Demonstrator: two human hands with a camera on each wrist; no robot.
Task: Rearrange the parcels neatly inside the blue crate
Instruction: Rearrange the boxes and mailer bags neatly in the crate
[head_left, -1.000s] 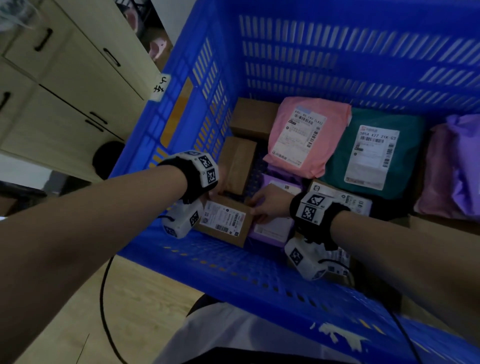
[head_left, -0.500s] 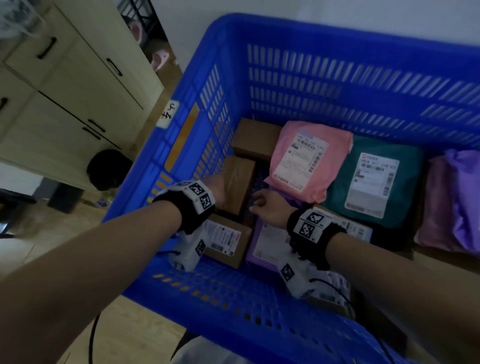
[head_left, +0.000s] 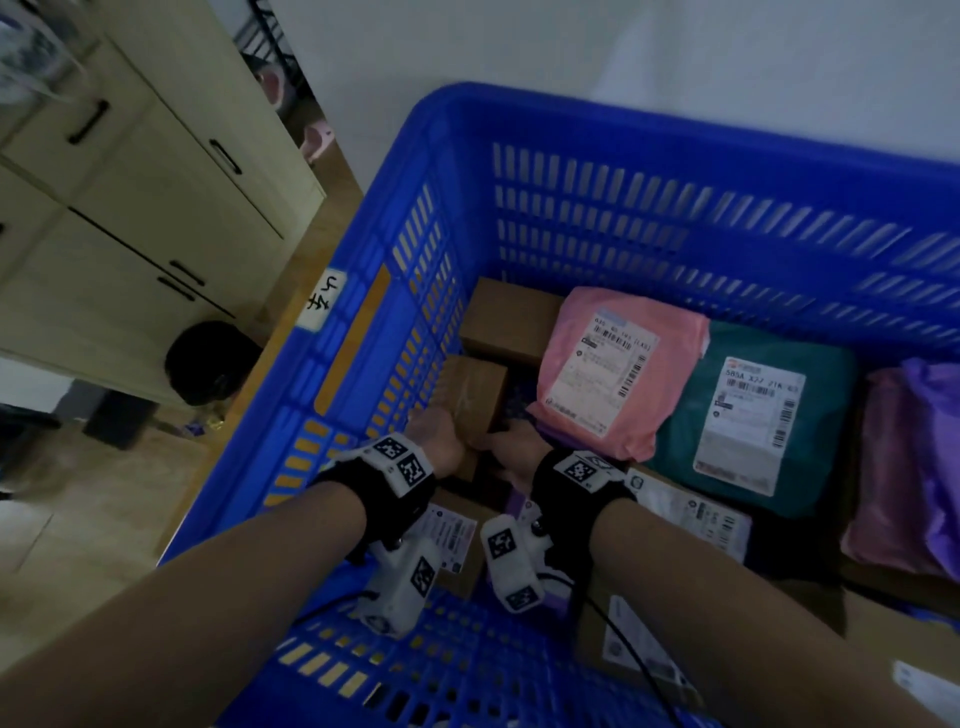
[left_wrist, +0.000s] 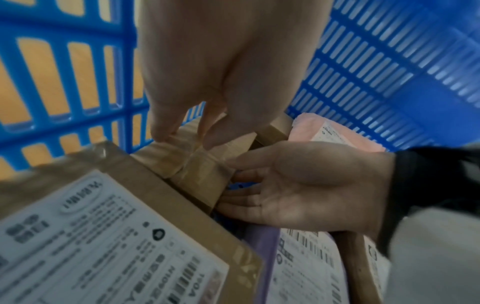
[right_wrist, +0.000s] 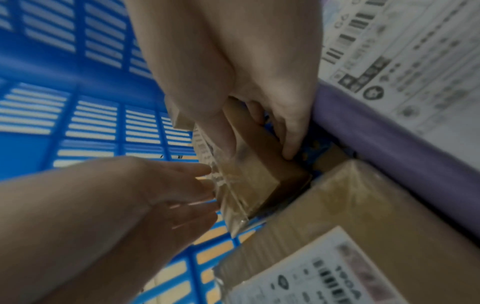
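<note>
Several parcels fill the blue crate (head_left: 675, 150). Both hands are on a small taped brown box (head_left: 475, 395) by the crate's left wall. My right hand (head_left: 511, 447) grips it, thumb on one face and fingers (right_wrist: 291, 144) down the far side. My left hand (head_left: 436, 441) lays straight fingertips (right_wrist: 205, 185) against the box's taped near face (left_wrist: 197, 172). In the right wrist view the box (right_wrist: 249, 174) stands tilted on an edge. A labelled cardboard box (head_left: 452, 540) lies just in front of it, and a purple mailer (right_wrist: 389, 148) sits at the right.
Further in lie a plain brown box (head_left: 509, 317), a pink mailer (head_left: 608, 374), a teal mailer (head_left: 753, 421) and purple bags (head_left: 914, 467). More labelled parcels (head_left: 691, 514) lie under my right forearm. Cream cabinets (head_left: 130, 208) and a black object (head_left: 208, 364) stand outside, left of the crate.
Both hands left the labelled cardboard box and reached further in to the small taped box. The head view pulled back, showing more of the crate's far wall.
</note>
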